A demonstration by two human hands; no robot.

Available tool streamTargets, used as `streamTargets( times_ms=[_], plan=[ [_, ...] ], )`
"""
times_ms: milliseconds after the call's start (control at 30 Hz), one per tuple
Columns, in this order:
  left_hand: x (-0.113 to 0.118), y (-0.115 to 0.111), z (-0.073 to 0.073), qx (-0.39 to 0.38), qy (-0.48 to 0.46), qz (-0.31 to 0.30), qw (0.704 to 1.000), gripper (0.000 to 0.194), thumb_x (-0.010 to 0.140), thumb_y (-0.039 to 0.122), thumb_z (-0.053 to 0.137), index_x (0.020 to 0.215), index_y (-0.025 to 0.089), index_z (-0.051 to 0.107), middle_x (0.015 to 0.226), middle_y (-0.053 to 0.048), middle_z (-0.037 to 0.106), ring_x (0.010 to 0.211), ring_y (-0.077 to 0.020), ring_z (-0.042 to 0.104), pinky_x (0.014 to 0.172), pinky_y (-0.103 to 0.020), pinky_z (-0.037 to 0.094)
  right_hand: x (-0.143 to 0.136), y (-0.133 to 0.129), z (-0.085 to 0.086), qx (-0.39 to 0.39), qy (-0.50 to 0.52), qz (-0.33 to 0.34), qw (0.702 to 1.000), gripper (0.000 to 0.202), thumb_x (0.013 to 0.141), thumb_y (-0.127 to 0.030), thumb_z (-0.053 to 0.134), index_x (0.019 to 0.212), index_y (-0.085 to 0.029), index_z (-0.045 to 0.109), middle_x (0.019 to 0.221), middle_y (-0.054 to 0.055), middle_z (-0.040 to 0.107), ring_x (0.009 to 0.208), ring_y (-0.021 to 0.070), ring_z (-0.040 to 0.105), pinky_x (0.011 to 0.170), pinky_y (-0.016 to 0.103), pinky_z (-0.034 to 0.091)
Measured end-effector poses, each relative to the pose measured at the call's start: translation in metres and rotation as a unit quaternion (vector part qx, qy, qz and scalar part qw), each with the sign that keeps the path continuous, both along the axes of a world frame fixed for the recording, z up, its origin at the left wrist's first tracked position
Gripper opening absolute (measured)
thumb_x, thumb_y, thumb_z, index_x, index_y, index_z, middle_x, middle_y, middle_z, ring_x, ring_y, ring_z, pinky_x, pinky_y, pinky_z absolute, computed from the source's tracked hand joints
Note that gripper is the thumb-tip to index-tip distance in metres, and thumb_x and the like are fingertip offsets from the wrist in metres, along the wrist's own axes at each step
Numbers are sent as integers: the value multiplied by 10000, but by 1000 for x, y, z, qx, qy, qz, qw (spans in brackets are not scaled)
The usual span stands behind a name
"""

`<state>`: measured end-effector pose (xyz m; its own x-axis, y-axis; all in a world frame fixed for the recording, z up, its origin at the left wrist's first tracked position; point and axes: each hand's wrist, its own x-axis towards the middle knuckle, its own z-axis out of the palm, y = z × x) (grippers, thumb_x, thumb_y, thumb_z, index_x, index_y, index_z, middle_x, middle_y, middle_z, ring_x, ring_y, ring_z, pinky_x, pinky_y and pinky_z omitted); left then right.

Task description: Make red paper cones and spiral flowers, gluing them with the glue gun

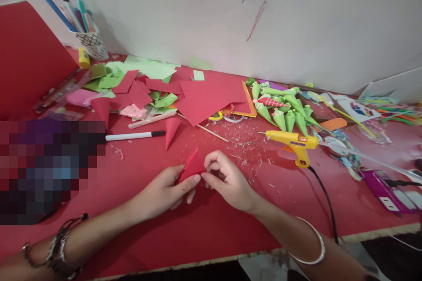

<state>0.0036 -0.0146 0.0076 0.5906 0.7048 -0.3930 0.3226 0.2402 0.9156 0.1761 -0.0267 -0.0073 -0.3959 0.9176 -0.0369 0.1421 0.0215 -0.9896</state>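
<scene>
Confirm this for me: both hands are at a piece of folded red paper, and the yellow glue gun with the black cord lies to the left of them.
Not quite: the head view shows the yellow glue gun with the black cord to the right of the hands. The left hand and right hand are indeed at the folded red paper.

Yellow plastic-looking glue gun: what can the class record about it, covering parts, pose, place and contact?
The yellow glue gun has a slim metal-looking nozzle pointing left and a handle angled toward the near edge. A black cord leaves the handle; a long translucent stick appears to extend from its rear. It lies on the red tabletop, in front of light-green paper cones, untouched by either hand.
</scene>
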Motion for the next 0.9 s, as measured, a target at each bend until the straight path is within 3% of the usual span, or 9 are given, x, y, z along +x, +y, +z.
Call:
streamTargets(
  times_ms=[267, 333, 433, 767, 900],
  plan=[
    [0, -1, 3, 39, 6, 0, 999, 428, 845, 450, 356, 577, 147, 494, 392, 76, 354, 366, -51, 319, 369, -163, 255, 0, 0, -1, -49, 20, -10, 999, 192, 803, -272, 514, 920, -208, 376, 600, -72, 492, 533, 70, 485, 521, 191, 393],
    [1, 0, 3, 41, 3, 6, 999, 412, 843, 440, 366, 580, 149, 490, 391, 79, 355, 362, -50, 320, 365, -161, 253, 0, 0, -1, -66, 11, 12, 998, 144, 820, -312, 489, 838, -191, 413, 536, -78, 473, 470, 58, 450, 472, 175, 368],
    [1, 0, 2, 48, 13, 16, 999, 414, 841, 432, 375, 558, 147, 478, 376, 80, 358, 346, -45, 322, 361, -160, 249, 0, 0, -1, -65, -26, 46, 996, 312, 867, -370, 388, 632, -169, 429, 474, -59, 456, 423, 46, 422, 441, 169, 344],
    [-1, 0, 3, -28, -45, 21, 998, 395, 822, 425, 426, 594, 125, 545, 505, 27, 541, 369, -49, 458, 384, -157, 354, 2, 2, 6, -38, -44, 94, 994, 361, 863, -332, 389, 545, -168, 430, 461, -49, 452, 444, 49, 424, 471, 170, 350],
    [-2, -1, -1, 13, -37, 26, 999, 421, 804, 443, 438, 552, 125, 555, 472, 10, 541, 397, -68, 468, 372, -156, 346, 2, 1, 7, -43, -23, 128, 991, 353, 856, -303, 388, 532, -169, 427, 470, -47, 450, 440, 46, 418, 462, 169, 346]
  ],
)
